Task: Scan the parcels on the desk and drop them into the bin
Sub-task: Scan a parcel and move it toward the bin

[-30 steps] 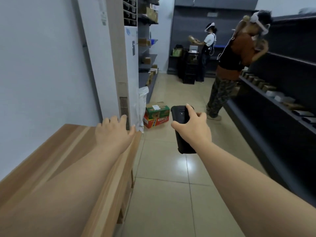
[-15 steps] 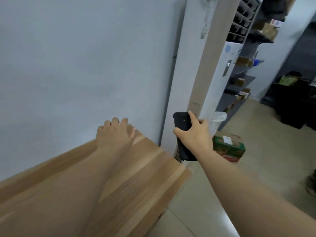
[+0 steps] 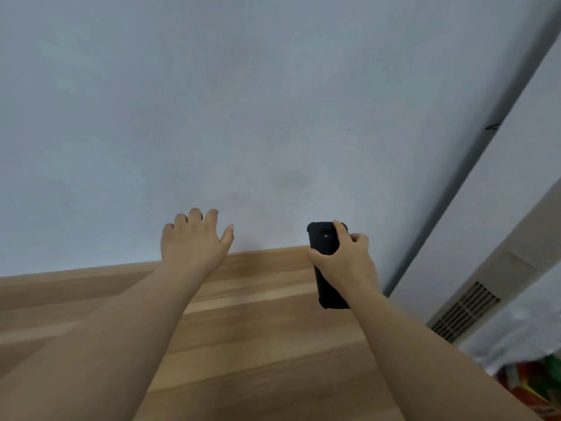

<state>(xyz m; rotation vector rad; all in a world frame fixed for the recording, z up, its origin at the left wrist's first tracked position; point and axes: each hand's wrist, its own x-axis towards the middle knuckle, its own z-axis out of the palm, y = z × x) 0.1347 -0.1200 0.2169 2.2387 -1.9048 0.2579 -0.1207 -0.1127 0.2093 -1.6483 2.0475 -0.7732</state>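
My right hand (image 3: 346,259) grips a black handheld scanner (image 3: 324,241) upright over the right part of the wooden desk (image 3: 258,329), its thumb across the scanner's top. My left hand (image 3: 194,241) is held out over the desk's far edge with relaxed, spread fingers and holds nothing. No parcel and no bin is in view.
A pale grey wall (image 3: 243,101) rises straight behind the desk. To the right stands a tall white air-conditioner cabinet (image 3: 516,208) with a vent grille (image 3: 464,311). A red and green cardboard box (image 3: 534,384) lies on the floor at the lower right.
The view has swung left from the aisle toward the wall and desk. Both hands stayed ahead of me, the right still gripping the scanner, now above the desk instead of the floor.
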